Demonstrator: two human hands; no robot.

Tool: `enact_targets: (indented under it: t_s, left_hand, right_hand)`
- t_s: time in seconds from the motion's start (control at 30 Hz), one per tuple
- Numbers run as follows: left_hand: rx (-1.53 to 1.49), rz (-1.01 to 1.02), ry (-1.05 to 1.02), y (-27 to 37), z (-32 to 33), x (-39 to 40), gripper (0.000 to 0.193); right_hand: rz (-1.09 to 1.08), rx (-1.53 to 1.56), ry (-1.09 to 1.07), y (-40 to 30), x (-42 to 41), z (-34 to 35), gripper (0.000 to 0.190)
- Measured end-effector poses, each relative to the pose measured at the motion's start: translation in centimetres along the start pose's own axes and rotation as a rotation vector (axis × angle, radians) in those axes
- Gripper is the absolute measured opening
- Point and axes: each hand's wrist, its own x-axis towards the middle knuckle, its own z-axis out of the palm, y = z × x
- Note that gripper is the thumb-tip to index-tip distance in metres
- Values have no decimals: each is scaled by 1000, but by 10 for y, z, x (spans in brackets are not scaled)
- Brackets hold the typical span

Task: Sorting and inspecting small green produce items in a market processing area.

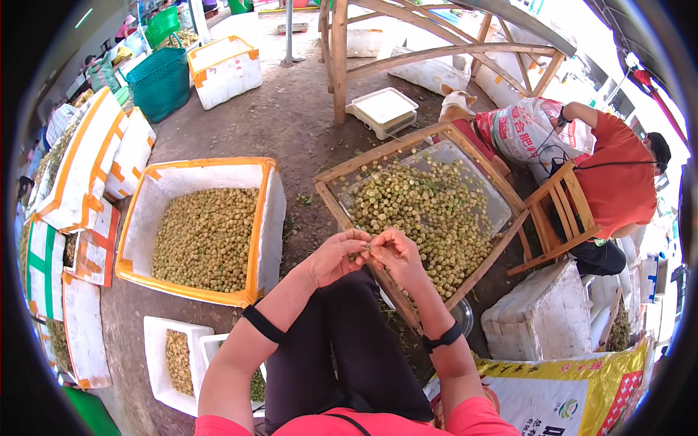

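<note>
My left hand [341, 257] and my right hand [397, 255] meet fingertip to fingertip above the near corner of a wood-framed mesh screen [341, 210]. Pinched between them is a small greenish piece [366, 248], too small to tell whether fruit or stem. Loose round yellow-green fruits [425, 201] cover much of the mesh, with some bare mesh at its far right. To my left stands a white foam box [272, 218] edged in orange tape, partly filled with similar fruits [207, 240].
Two smaller foam boxes [155, 354] hold fruits near my left leg. A platform scale [384, 109] and a dog [457, 103] are beyond the screen. At right, a person in an orange shirt [619, 169] is beside a wooden chair [567, 212]. A metal bowl [464, 316] lies partly under the screen.
</note>
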Motion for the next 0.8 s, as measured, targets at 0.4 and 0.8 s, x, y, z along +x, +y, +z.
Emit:
enact_targets:
  t_s: [0.4,0.8]
  left_hand:
    - [152,68,98,-9,-10,7,24]
    - [444,-37,24,-6,-10,-1,30]
  right_hand:
    - [-141,-622,281,5,-16,-4,18]
    - [-283,-736,-57,-3,-7,-3,4]
